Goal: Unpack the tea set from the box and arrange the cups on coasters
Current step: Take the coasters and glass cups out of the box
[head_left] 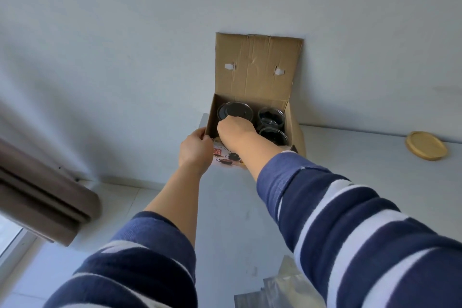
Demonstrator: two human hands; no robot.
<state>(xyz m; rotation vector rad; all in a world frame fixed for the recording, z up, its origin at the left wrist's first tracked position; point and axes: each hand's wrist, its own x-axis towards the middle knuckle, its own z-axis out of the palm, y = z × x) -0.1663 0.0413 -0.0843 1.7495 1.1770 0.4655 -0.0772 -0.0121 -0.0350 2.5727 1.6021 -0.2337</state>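
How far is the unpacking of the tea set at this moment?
Early stage. Done: the box stands open, flap up, and one wooden coaster lies on the table. In hand: the left hand steadies the box's near corner while the right hand reaches inside at the glass pieces. Left: the glass cups are all in the box; none stands on a coaster.

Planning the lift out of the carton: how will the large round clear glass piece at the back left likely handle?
The large round clear glass piece is probably fragile and slippery: it looks smooth and shiny. Likely heavy for its size. Its round form could roll if laid sideways on the white table.
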